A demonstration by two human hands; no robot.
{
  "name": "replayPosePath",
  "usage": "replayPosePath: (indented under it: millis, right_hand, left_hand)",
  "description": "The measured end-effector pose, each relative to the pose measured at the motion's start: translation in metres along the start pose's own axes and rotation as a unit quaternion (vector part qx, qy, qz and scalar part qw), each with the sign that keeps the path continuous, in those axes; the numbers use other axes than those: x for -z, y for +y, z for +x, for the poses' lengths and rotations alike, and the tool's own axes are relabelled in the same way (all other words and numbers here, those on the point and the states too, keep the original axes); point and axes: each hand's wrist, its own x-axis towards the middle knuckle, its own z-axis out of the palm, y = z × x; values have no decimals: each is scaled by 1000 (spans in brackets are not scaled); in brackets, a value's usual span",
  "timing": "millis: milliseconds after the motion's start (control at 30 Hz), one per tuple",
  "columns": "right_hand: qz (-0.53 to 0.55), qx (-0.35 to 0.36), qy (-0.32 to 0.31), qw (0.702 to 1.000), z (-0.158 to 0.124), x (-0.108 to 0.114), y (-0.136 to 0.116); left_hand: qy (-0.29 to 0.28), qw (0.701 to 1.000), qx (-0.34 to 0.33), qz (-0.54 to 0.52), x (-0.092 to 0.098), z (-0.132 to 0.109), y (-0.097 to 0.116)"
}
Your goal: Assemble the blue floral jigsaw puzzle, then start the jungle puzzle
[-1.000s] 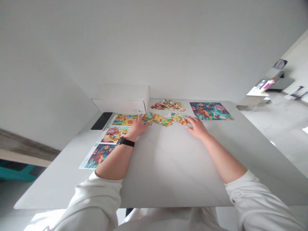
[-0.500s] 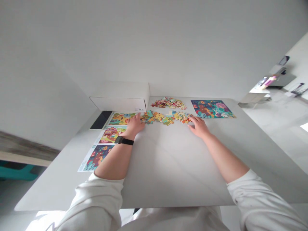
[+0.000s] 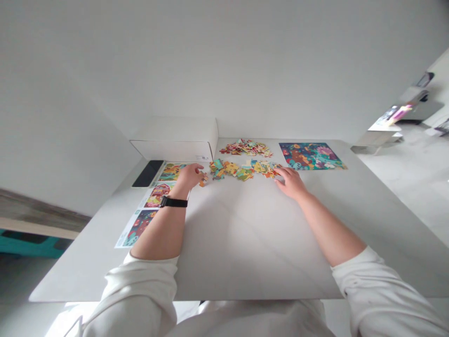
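A row of loose coloured puzzle pieces (image 3: 242,170) lies across the middle of a white table (image 3: 245,234). My left hand (image 3: 189,176), with a black watch on the wrist, is at the row's left end, fingers pinched on a small orange puzzle piece (image 3: 202,179). My right hand (image 3: 291,182) lies flat on the table at the row's right end, fingers stretched out and touching the pieces. A second heap of pieces (image 3: 246,148) sits farther back. A finished blue puzzle (image 3: 310,156) lies at the back right.
A white box (image 3: 177,139) stands at the back left, a black phone (image 3: 148,173) beside it. A picture sheet (image 3: 149,206) with three puzzle images lies along the left side under my left forearm. A counter with objects (image 3: 400,117) is off to the right.
My left hand has drawn back to the left from the row and now pinches one orange piece. My right hand has stayed at the row's right end.
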Motion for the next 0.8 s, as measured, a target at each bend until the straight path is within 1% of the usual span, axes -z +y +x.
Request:
replayPosePath:
  millis: [67, 133, 200, 233, 333, 433, 500, 533, 600, 700, 767, 800]
  right_hand:
    - [4, 0, 0, 1000, 0, -1, 1]
    - [9, 1, 2, 1000, 0, -3, 0]
    - [15, 3, 7, 1000, 0, -3, -1]
    - [18, 4, 10, 1000, 1, -3, -2]
    - [31, 4, 18, 999, 2, 1, -5]
    - [67, -6, 32, 997, 5, 6, -13]
    - [128, -33, 43, 990, 6, 8, -25]
    - [172, -54, 45, 983, 6, 9, -34]
    - [278, -110, 36, 954, 3, 9, -57]
    - [424, -143, -23, 894, -5, 6, -99]
    - [466, -156, -52, 869, -10, 4, -121]
    - [471, -159, -57, 866, -11, 3, -128]
  left_hand:
    - [-8, 998, 15, -65, 10, 0, 1]
    - [1, 988, 30, -152, 18, -2, 7]
    - [7, 968, 38, -248, 22, -6, 19]
    - [-2, 955, 36, -296, 21, -9, 26]
    - [-23, 916, 22, -399, 15, -18, 49]
    - [-57, 895, -4, -443, 3, -27, 69]
    - [-71, 882, -15, -466, -6, -34, 81]
    - [-76, 874, -20, -479, -10, -38, 87]
    - [-85, 859, -35, -503, -20, -48, 98]
    - [-104, 849, -67, -514, -36, -65, 114]
    - [-110, 850, -78, -508, -45, -76, 122]
    - [-107, 852, -80, -506, -49, -81, 124]
